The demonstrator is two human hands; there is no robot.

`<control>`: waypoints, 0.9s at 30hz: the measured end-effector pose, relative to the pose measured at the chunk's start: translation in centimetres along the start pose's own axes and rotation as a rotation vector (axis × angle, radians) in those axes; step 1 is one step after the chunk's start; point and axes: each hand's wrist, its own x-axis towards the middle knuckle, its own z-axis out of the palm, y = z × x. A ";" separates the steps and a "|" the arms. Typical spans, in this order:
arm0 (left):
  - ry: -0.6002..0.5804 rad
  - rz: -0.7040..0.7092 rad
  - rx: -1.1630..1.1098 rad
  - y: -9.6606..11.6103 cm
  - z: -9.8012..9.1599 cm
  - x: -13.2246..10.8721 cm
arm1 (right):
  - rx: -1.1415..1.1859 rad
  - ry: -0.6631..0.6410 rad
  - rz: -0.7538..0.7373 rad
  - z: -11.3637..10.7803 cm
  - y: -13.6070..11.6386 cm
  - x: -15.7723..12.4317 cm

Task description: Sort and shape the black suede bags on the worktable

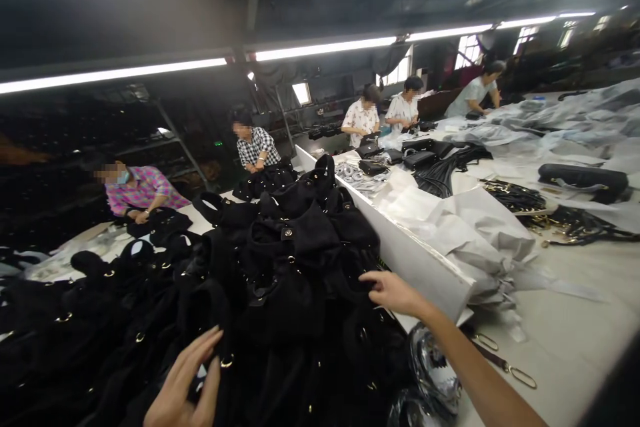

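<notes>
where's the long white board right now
In the head view, the long white board slants through right of centre, between the heaped black bags and the crumpled white sheets, with the right hand near its closer end.

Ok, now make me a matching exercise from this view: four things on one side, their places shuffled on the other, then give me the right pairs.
Things:
1. left hand
2. white board
3. long dark bag
4. right hand

Places:
A. at the far right of the picture
B. over the right side of the pile of black bags
C. between that pile and the crumpled pale wrapping
D. at the bottom edge, beside a gold-coloured ring

Right pairs: 1-D, 2-C, 3-A, 4-B.
</notes>
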 end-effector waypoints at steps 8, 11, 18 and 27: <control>-0.259 0.594 0.260 7.2 13.3 20.0 | -0.327 0.376 0.013 -5.4 -1.6 19.1; -0.433 0.524 0.297 5.8 17.5 19.8 | -0.428 0.234 0.046 -3.8 -0.7 24.3; -0.413 0.442 0.204 1.2 20.4 16.0 | -0.582 0.148 0.086 -0.3 1.4 26.7; -0.398 0.402 0.158 0.8 21.5 16.4 | -0.510 0.905 -0.340 0.5 -2.5 14.0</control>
